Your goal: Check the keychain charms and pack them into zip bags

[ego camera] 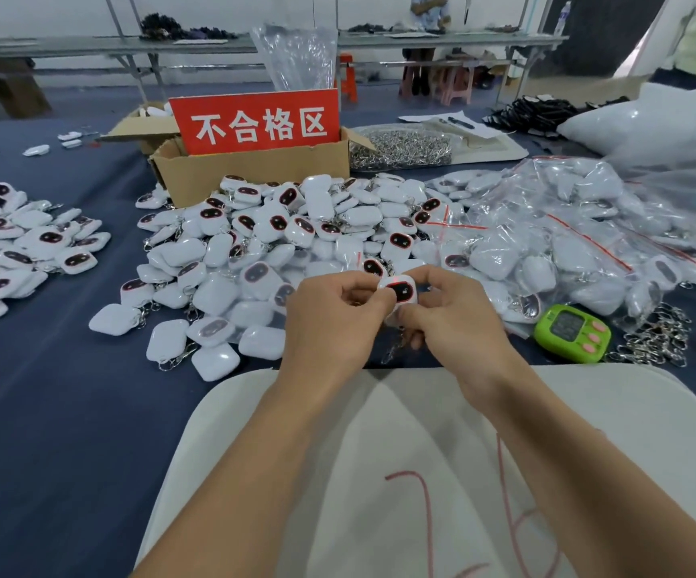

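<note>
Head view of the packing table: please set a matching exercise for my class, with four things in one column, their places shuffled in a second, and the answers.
Things
1. red sign
2. green timer
3. keychain charm being checked
4. filled zip bags

Places
A. pinched between left hand and right hand
B. heaped at the far right
C. standing in the cardboard box
D. beside the loose metal clasps

Pairs: 1-C, 2-D, 3-A, 4-B

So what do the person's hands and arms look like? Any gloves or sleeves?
No gloves: the left hand and right hand are bare, with no rings, watch or bracelet in sight. Both forearms are bare too, with no sleeves showing. Below them is a pale cloth with pink lines, maybe clothing.
</note>
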The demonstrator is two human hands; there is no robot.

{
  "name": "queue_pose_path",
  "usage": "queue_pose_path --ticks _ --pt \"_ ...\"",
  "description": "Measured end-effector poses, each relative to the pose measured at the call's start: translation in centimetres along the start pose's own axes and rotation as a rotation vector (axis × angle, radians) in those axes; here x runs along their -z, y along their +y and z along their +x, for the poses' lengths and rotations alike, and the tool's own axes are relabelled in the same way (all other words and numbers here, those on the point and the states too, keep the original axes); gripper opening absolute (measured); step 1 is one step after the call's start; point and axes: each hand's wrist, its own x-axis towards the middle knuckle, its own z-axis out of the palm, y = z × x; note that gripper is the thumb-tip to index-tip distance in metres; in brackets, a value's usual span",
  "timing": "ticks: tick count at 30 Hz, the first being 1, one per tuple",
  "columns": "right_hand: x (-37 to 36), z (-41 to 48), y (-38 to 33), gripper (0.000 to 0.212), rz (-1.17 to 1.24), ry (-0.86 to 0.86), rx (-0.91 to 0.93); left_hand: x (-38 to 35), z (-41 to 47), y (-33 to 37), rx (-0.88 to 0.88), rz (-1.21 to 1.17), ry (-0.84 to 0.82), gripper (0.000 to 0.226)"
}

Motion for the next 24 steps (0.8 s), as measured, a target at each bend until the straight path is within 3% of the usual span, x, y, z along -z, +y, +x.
queue_pose_path --ticks 6,9,14,21,24 --pt "-0.02 -0.30 0.44 0.018 -0.244 0.131 0.192 -0.53 -0.66 0.01 -0.116 0.194 0.083 0.035" --pt "0.33 -0.28 0.41 0.028 -0.306 0.181 0.243 -0.41 -0.65 -0.08 -0.155 0.279 0.128 0.027" --pt "0.34 -0.37 -0.04 0.038 -0.286 0.260 0.317 -0.67 -0.89 -0.21 -0.235 0.621 0.217 0.007" --pt "0.19 -0.35 -0.02 0.035 -0.288 0.276 0.367 -0.48 -0.64 -0.58 -0.215 0.492 0.204 0.012" --pt "-0.04 -0.16 -0.46 0.035 -0.216 0.244 0.332 0.03 -0.68 -0.56 -0.285 0.306 0.122 0.049"
